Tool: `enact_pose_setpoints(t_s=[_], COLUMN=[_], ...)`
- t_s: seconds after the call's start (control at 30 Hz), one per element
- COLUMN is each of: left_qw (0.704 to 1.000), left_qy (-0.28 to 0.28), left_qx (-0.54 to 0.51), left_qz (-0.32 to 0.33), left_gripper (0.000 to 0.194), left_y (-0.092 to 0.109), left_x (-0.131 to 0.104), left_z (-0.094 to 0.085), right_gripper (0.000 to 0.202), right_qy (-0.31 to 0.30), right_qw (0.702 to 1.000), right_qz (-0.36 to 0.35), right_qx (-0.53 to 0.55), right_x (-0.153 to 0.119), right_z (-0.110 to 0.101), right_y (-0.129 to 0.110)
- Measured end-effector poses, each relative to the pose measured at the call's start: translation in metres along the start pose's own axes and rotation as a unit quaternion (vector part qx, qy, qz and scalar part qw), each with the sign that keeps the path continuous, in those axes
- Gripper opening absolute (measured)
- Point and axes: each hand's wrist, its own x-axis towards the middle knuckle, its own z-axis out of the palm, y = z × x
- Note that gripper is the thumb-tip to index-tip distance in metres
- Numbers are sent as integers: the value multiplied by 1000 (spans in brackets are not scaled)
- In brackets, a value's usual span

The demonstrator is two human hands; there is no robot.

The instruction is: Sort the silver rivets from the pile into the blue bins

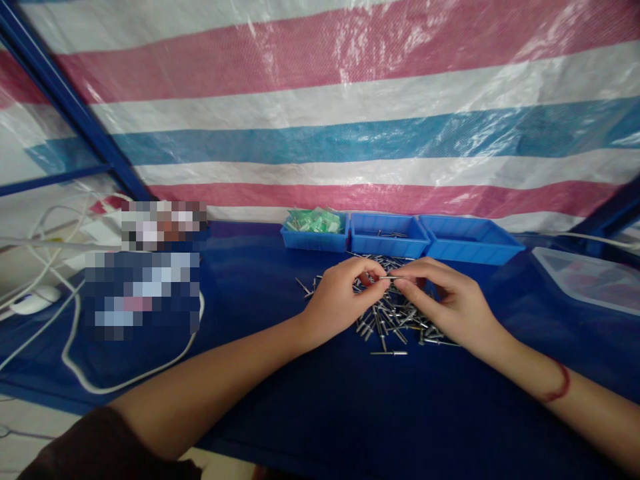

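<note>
Between my two hands is a thin metal rivet (391,277), held level above the pile. My left hand (345,290) pinches its left end with thumb and forefinger. The fingertips of my right hand (445,293) are closed on its right end. Under and around the hands lies a heap of silvery rivets (383,320) on the dark blue table (320,413). One loose rivet (389,353) lies in front of the heap, nearer the table's front edge.
Behind the heap stand three blue bins: one with green plastic packets (315,221), a middle bin (390,248) with a few rivets, and a right bin (473,252). A clear plastic lid or tray (590,280) lies right. White cables (75,333) and a mouse (36,299) are left.
</note>
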Motion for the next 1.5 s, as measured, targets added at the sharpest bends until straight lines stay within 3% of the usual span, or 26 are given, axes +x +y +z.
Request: enact_pose_setpoints(t_s=[0.33, 0.6, 0.77, 0.93, 1.07, 1.27, 1.5], left_qw=[1000, 999, 999, 997, 996, 977, 962], left_qy=[-2, 31, 19, 50, 3, -122, -149], left_qx=[-3, 2, 36, 35, 63, 172, 228], left_qz=[-14, -14, 8, -49, -56, 20, 32], left_gripper=[14, 17, 14, 14, 16, 20, 19], left_y=[-3, -15, -19, -23, -29, -27, -17], left_x=[0, 4, 6, 9, 13, 10, 11], left_z=[0, -5, -9, -12, -16, -13, -1], right_gripper=[13, 20, 22, 23, 20, 19, 20], right_qy=[-56, 71, 65, 37, 19, 52, 78], right_qw=[998, 973, 954, 938, 942, 971, 978], right_qz=[-13, 12, 19, -14, -21, 56, 107], right_qx=[-31, -217, -292, -346, -333, -227, -163], right_x=[2, 36, 63, 58, 33, 0, -3], right_z=[-2, -21, -21, -18, -22, -21, -18], right_y=[-5, 16, 46, 52, 37, 40, 52])
